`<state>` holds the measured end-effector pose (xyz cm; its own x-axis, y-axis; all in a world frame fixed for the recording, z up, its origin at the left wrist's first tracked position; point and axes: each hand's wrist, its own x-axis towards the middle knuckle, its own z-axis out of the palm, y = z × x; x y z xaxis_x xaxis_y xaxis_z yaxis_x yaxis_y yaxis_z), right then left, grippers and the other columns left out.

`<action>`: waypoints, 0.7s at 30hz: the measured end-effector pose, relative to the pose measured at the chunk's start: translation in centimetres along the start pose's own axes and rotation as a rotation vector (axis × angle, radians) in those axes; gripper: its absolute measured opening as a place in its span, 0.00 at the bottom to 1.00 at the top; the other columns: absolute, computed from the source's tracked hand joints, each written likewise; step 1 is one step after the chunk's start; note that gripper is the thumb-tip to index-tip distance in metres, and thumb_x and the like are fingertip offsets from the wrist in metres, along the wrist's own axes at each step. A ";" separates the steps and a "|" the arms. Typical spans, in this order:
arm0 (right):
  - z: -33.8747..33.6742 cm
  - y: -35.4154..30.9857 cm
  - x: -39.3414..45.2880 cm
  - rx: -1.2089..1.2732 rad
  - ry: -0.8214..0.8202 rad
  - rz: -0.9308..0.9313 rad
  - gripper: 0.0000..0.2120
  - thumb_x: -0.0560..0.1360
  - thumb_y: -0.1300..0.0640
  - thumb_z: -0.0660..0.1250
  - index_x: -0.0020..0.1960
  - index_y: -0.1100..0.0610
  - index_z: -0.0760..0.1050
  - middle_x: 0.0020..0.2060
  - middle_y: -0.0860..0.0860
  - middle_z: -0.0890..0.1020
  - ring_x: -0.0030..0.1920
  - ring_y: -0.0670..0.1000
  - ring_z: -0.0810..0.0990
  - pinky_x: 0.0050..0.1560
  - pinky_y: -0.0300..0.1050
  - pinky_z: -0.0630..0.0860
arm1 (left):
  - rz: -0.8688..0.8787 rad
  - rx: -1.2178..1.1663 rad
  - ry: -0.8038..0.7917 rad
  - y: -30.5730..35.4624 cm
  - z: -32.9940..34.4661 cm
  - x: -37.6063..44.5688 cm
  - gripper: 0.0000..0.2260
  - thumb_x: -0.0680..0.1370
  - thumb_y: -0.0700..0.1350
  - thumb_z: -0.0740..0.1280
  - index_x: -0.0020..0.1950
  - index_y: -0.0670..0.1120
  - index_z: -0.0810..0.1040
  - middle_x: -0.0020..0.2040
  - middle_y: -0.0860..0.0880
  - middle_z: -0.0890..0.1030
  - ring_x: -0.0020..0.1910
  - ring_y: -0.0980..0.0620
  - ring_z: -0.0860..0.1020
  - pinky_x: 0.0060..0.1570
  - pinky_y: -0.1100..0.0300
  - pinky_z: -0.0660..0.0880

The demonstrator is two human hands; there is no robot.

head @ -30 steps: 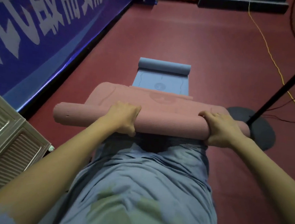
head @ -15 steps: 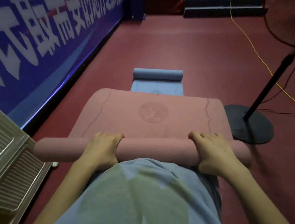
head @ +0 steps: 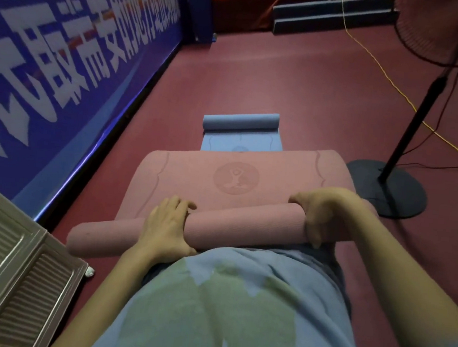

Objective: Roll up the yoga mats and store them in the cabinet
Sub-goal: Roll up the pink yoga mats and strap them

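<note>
Both hands grasped the rolled part of the pink mat (head: pixel 234 223) on the red floor (head: pixel 285 81), the left hand (head: pixel 166 227) curled over it left of centre and the right hand (head: pixel 327 212) near its right end. The roll sat skewed, so it could wind into a cone and loosen if the hands pushed unevenly. Ahead, the half-rolled blue mat (head: pixel 240 120) lay against the pink mat's far edge, and the fan base (head: pixel 390 187) stood just beside its right side, both likely obstacles. A pale louvred panel (head: pixel 11 273) lay at the left.
</note>
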<state>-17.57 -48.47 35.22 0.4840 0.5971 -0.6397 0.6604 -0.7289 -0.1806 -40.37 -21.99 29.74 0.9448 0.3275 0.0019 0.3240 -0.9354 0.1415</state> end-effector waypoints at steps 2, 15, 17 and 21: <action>-0.4 0.2 0.4 0.019 -0.019 -0.010 0.42 0.54 0.61 0.84 0.63 0.50 0.70 0.56 0.49 0.79 0.55 0.53 0.79 0.53 0.52 0.81 | 0.025 -0.022 0.045 -0.2 0.2 -0.3 0.39 0.54 0.68 0.67 0.63 0.55 0.72 0.52 0.56 0.68 0.54 0.49 0.72 0.50 0.52 0.68; 5.5 1.0 -1.4 -0.079 0.599 -0.074 0.38 0.51 0.51 0.75 0.58 0.45 0.64 0.51 0.44 0.67 0.52 0.50 0.69 0.46 0.45 0.64 | 0.071 0.178 0.064 -1.5 2.4 0.0 0.42 0.57 0.74 0.63 0.68 0.56 0.71 0.62 0.53 0.74 0.60 0.46 0.73 0.52 0.50 0.65; 5.8 1.1 -1.6 -0.047 0.644 -0.076 0.35 0.54 0.53 0.74 0.58 0.46 0.64 0.51 0.44 0.69 0.54 0.51 0.71 0.48 0.45 0.63 | 0.062 0.140 -0.032 -1.6 1.7 0.6 0.43 0.59 0.73 0.65 0.71 0.58 0.68 0.65 0.55 0.71 0.63 0.48 0.70 0.54 0.52 0.63; 7.3 0.8 -1.3 -0.083 0.757 -0.048 0.38 0.60 0.48 0.71 0.69 0.48 0.67 0.62 0.47 0.75 0.63 0.54 0.71 0.66 0.47 0.63 | 0.055 0.024 -0.246 -1.5 -0.6 3.1 0.41 0.59 0.67 0.77 0.69 0.59 0.67 0.62 0.56 0.70 0.61 0.51 0.68 0.60 0.51 0.65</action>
<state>-21.88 -52.28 30.45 0.6954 0.7161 0.0594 0.7172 -0.6865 -0.1199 -37.96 -19.50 30.16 0.9434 0.2366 -0.2325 0.2701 -0.9548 0.1242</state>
